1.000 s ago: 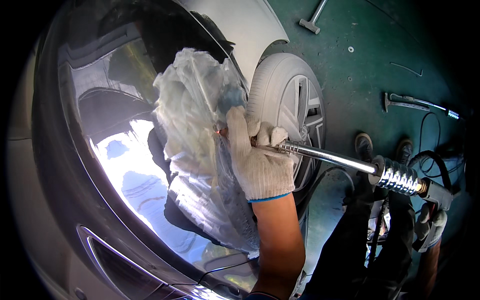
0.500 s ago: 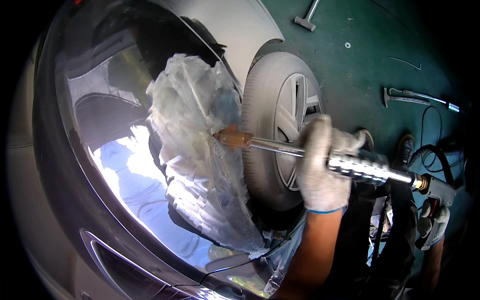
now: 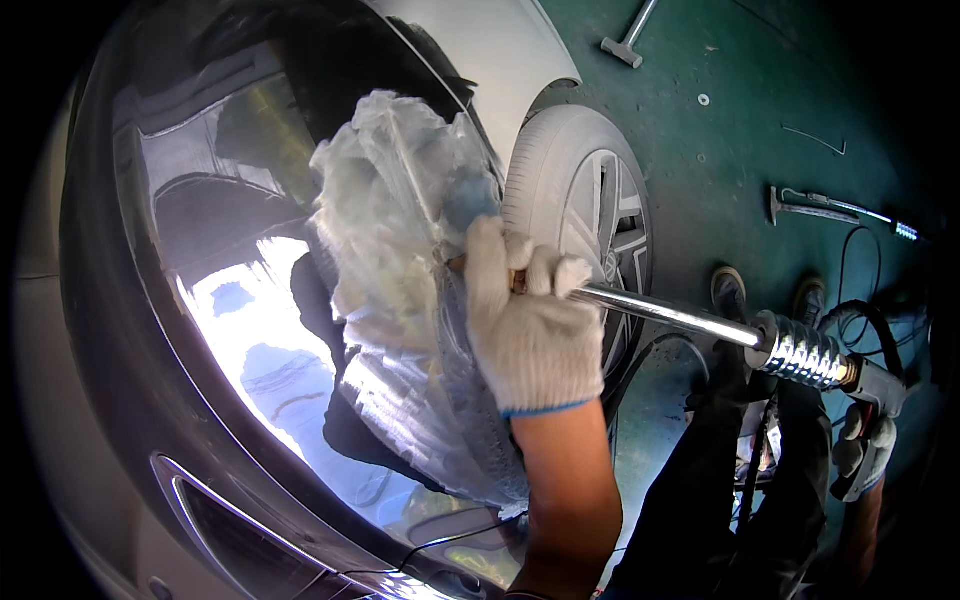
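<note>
I hold a slide-hammer dent puller (image 3: 680, 318) across the view, its tip meeting the bare, ground-down metal patch (image 3: 385, 260) on a dark car body panel (image 3: 230, 190). My left hand (image 3: 540, 335), in a white knit glove, is closed round the puller's front end. A bit of the coppery tip (image 3: 518, 280) shows between its fingers. At the far right my right hand (image 3: 872, 445), also gloved, grips the black pistol handle (image 3: 880, 385) at the rear end. The ribbed sliding weight (image 3: 800, 350) sits on the rod close to that handle.
Just beyond my left hand stands a dusty wheel (image 3: 600, 200). A hammer (image 3: 628, 45) and a second metal tool with a cable (image 3: 830, 205) lie on the green floor. A black cable (image 3: 885, 330) loops behind the handle, near my shoes (image 3: 728, 290).
My left hand has gone from mid-rod forward to the coppery tip. The sliding weight has shifted back toward the pistol handle. My right hand stays on the handle.
</note>
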`<action>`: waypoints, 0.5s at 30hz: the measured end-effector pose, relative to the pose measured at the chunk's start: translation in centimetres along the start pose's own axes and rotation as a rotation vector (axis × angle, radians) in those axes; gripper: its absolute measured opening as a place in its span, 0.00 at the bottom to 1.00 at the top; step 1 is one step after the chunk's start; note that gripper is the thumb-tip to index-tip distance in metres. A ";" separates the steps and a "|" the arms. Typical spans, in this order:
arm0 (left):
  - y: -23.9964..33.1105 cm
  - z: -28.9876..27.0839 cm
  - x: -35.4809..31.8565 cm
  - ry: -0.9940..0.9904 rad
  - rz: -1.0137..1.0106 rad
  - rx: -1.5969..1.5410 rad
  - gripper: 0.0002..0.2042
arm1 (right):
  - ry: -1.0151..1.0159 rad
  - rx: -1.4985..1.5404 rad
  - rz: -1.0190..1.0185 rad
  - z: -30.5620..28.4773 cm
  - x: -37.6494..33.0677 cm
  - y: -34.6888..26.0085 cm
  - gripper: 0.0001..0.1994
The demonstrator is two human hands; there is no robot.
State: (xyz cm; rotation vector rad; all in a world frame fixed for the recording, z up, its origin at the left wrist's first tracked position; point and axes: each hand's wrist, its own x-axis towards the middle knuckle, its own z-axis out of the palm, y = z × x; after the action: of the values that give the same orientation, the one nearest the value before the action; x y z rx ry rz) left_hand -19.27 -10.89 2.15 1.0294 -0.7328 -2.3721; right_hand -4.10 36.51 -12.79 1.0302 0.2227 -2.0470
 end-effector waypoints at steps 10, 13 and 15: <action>0.8 -1.2 0.5 -0.144 -0.109 -0.034 0.11 | 0.036 -0.132 -0.217 3.0 0.4 2.9 0.19; -0.1 1.6 -0.7 0.147 0.073 0.253 0.09 | -0.003 -0.052 -0.087 1.1 0.2 1.6 0.17; -0.6 1.3 -0.1 0.240 0.096 0.280 0.11 | 0.108 -0.041 -0.067 0.3 0.2 1.2 0.16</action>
State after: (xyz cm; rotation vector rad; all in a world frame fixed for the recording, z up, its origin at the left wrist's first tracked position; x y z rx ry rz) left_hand -20.30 -9.96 2.60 1.3338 -1.0154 -2.0569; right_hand -3.46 35.52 -12.53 1.1225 0.3584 -2.0397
